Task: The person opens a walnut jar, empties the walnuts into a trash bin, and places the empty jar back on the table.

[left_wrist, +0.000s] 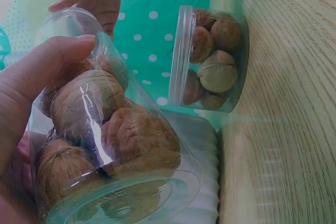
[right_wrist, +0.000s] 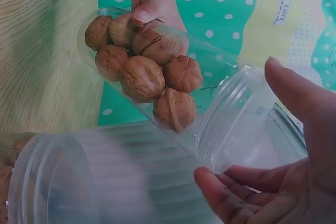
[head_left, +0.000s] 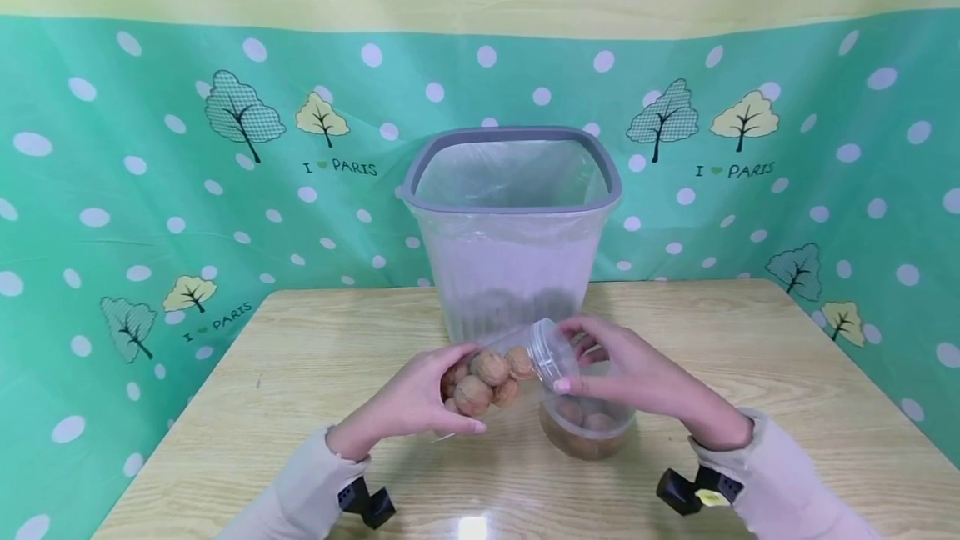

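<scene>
My left hand (head_left: pixel 420 398) grips a clear plastic jar (head_left: pixel 542 352) round its base end. Several walnuts (head_left: pixel 491 367) lie inside, mostly at that end. The jar is tilted, its ridged mouth end higher and pointing right. At that end my right hand (head_left: pixel 633 369) has its thumb and fingertips around the rim, as the right wrist view also shows. Below the right hand, a second clear jar (head_left: pixel 587 447) stands upright on the table, with several walnuts in its lower part. The left wrist view shows its ridged rim (left_wrist: pixel 181 59) sideways.
A tall pale bin (head_left: pixel 517 265) with a grey rim and a clear liner stands behind the jars. The wooden table (head_left: pixel 315 340) reaches back to a green dotted cloth (head_left: pixel 390 248). Each wrist wears a small black device (head_left: pixel 366 502).
</scene>
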Motion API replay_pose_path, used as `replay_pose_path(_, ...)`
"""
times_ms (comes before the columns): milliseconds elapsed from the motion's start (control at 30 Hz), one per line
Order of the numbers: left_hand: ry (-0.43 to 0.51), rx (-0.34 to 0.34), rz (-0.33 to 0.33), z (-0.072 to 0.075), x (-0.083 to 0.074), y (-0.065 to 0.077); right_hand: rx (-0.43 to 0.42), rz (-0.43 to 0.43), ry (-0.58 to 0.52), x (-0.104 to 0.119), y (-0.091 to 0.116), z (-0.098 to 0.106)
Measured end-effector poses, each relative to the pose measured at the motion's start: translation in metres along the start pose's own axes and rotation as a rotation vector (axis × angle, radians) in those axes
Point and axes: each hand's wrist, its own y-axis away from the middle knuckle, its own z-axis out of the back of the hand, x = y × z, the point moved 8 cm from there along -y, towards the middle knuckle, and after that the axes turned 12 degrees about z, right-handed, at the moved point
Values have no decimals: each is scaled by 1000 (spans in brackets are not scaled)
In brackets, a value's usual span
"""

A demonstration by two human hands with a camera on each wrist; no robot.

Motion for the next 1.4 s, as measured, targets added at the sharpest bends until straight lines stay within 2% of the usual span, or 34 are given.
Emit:
replay_pose_path(267,17,4,5,0,0,0,1,62,-138,-2,-2,1)
replay_pose_path(533,32,29,-4,-3,2,-1,27,141,-200,-1,0,1)
replay_pose_path(733,49,58,-20,-3,1,-2,62,221,-163,3,0,2)
replay_pose_path(1000,11,71,-96,-5,-2,0,100,364,-62,14,3,0)
replay_pose_path(1233,-11,60,-92,-2,-3,1,128,366,-41,18,4,-3)
replay_pose_path(1400,-28,47,-88,-3,-2,1,113,345,-29,13,6,-5)
